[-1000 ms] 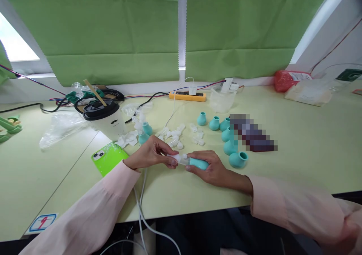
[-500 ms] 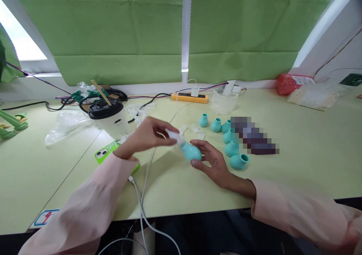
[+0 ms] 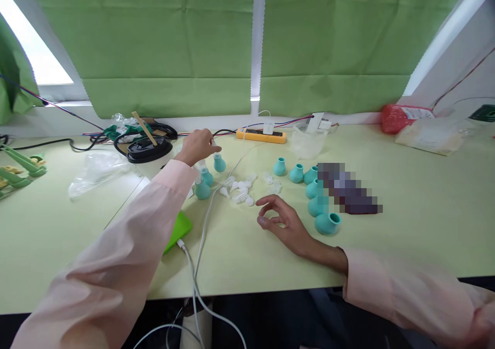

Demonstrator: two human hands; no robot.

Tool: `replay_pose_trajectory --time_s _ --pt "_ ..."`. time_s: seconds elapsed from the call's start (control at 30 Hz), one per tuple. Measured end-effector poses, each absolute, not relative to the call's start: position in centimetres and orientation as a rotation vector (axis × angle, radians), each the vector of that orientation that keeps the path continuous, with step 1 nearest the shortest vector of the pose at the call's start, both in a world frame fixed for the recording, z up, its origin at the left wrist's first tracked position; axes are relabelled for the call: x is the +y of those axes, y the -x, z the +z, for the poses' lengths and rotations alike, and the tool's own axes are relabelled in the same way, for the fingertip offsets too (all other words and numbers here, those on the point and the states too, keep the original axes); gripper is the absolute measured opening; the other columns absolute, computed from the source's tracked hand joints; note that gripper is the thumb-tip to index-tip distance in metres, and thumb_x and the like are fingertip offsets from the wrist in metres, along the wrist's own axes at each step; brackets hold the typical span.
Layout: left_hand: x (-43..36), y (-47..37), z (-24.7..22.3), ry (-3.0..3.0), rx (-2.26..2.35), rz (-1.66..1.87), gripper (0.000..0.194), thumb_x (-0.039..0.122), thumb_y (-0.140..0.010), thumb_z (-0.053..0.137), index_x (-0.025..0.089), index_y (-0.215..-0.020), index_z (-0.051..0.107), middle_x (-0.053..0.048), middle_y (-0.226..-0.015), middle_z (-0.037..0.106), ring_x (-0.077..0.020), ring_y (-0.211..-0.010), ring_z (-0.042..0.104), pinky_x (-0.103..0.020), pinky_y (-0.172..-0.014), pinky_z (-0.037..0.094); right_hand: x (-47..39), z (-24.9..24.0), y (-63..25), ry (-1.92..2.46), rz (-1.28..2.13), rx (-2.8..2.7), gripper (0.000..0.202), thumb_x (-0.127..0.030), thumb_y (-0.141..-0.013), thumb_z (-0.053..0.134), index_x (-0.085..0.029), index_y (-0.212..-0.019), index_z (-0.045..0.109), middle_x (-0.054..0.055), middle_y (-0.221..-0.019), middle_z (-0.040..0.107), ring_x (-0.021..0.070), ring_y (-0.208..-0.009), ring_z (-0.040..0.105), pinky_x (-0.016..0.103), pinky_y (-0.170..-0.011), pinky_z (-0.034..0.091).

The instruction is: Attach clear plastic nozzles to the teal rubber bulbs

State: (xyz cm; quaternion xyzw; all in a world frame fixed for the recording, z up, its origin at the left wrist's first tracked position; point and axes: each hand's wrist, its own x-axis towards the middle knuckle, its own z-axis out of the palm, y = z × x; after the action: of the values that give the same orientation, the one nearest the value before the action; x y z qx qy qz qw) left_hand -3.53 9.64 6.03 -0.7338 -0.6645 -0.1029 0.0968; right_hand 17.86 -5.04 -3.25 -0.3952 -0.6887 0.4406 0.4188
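Observation:
My left hand (image 3: 198,147) reaches to the back left, with fingertips closed on the clear tip of a teal squeeze bulb (image 3: 219,163) that stands upright on the table. Two more tipped teal bulbs (image 3: 202,189) stand closer, partly behind my left wrist. My right hand (image 3: 286,225) hovers over the table with fingers loosely curved and apart, holding nothing. Between the hands lie several loose clear plastic tips (image 3: 240,195). To the right of my right hand, several open-necked teal bulbs (image 3: 327,223) form a curved row.
A black-lidded cup (image 3: 149,150) and green phone (image 3: 181,228) are partly hidden by my left arm. White cables (image 3: 203,230) cross the table. Behind are a yellow power strip (image 3: 261,135) and a translucent tub (image 3: 308,142). A pixelated dark item (image 3: 350,192) lies right.
My left hand has carried the tipped bulb away from my right hand to the back left, beside the other tipped bulbs. The right hand has let go and stays nearly in place.

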Motion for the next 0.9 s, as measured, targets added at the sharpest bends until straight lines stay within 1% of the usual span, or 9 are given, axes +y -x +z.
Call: replay_pose_trajectory --time_s 0.13,0.27,0.37,0.47,0.53,0.6,0.77,0.87,0.9 --pt "10.5 3.5 5.4 2.201 -2.007 -0.209 0.034 0.043 -0.061 0.054 0.016 -0.082 0.06 -0.009 -0.083 0.06 -0.0243 -0.078 0.055 -0.031 -0.062 0.04 -5.0 -3.2 -17.9 0.99 1.099 -1.749 0.02 -0.026 -0.074 0.051 -0.023 -0.092 0.045 0.004 -0.104 0.047 0.0134 -0.083 0.049 0.027 -0.063 0.048" --pt "9.8 3.0 6.2 2.135 -2.056 -0.184 0.039 0.046 -0.06 0.055 0.016 -0.084 0.059 -0.012 -0.087 0.059 -0.0298 -0.082 0.054 -0.042 -0.069 0.039 -5.0 -3.1 -17.8 0.996 1.085 -1.773 0.019 -0.025 -0.073 0.051 -0.022 -0.092 0.046 0.004 -0.101 0.047 0.013 -0.082 0.05 0.026 -0.062 0.048" --pt "8.1 1.9 7.0 2.078 -1.956 -0.279 0.039 0.044 -0.066 0.05 0.016 -0.091 0.057 -0.012 -0.087 0.058 -0.0312 -0.086 0.052 -0.048 -0.074 0.035 -5.0 -3.2 -17.8 0.986 1.024 -1.84 0.015 -0.023 -0.073 0.051 -0.02 -0.087 0.048 0.003 -0.091 0.051 0.0121 -0.078 0.05 0.025 -0.062 0.047" --pt "5.5 0.2 6.9 2.225 -1.621 -0.43 0.032 0.033 -0.076 0.039 0.017 -0.1 0.053 -0.009 -0.091 0.058 -0.0254 -0.09 0.051 -0.039 -0.075 0.037 -5.0 -3.3 -17.8 0.923 0.894 -1.991 0.003 -0.019 -0.073 0.05 -0.018 -0.074 0.051 0.001 -0.073 0.053 0.0108 -0.067 0.05 0.024 -0.062 0.045" --pt "3.9 -0.9 5.9 2.437 -1.443 -0.357 0.029 0.03 -0.076 0.038 0.019 -0.099 0.053 -0.006 -0.092 0.058 -0.0215 -0.088 0.052 -0.032 -0.071 0.039 -5.1 -3.3 -17.8 0.879 0.794 -2.074 0.005 -0.017 -0.072 0.049 -0.017 -0.068 0.051 0.001 -0.067 0.054 0.0104 -0.062 0.05 0.024 -0.061 0.044" --pt "2.9 -1.6 4.6 2.603 -1.383 -0.188 0.027 0.032 -0.074 0.043 0.02 -0.095 0.056 -0.004 -0.09 0.059 -0.0208 -0.085 0.053 -0.029 -0.066 0.04 -5.2 -3.4 -17.8 0.854 0.723 -2.115 0.006 -0.015 -0.072 0.049 -0.017 -0.066 0.052 0.001 -0.065 0.054 0.0104 -0.061 0.05 0.024 -0.059 0.044" --pt "2.7 -1.2 1.4 2.779 -1.354 0.031 0.029 0.027 -0.069 0.05 0.02 -0.097 0.056 -0.005 -0.085 0.061 -0.0218 -0.083 0.055 -0.027 -0.06 0.041 -5.0 -3.7 -17.8 0.856 0.642 -2.154 0.006 -0.014 -0.071 0.049 -0.017 -0.067 0.052 0.001 -0.066 0.056 0.0105 -0.059 0.051 0.023 -0.057 0.044" --pt "2.8 -0.5 1.1 2.825 -1.375 -0.071 0.028 0.02 -0.068 0.049 0.02 -0.095 0.057 -0.005 -0.083 0.061 -0.0213 -0.079 0.055 -0.027 -0.058 0.041 -4.8 -4.0 -17.8 0.905 0.634 -2.118 0.003 -0.016 -0.07 0.051 -0.018 -0.073 0.052 0.0 -0.065 0.055 0.0095 -0.055 0.049 0.023 -0.055 0.043" --pt "2.6 -0.4 1.2 2.856 -1.389 -0.166 0.027 0.019 -0.069 0.049 0.02 -0.094 0.057 -0.005 -0.081 0.061 -0.0203 -0.077 0.056 -0.027 -0.059 0.042 -4.7 -4.0 -17.8 0.93 0.649 -2.078 0.007 -0.018 -0.07 0.052 -0.018 -0.077 0.052 0.0 -0.066 0.055 0.0089 -0.053 0.048 0.023 -0.053 0.043"
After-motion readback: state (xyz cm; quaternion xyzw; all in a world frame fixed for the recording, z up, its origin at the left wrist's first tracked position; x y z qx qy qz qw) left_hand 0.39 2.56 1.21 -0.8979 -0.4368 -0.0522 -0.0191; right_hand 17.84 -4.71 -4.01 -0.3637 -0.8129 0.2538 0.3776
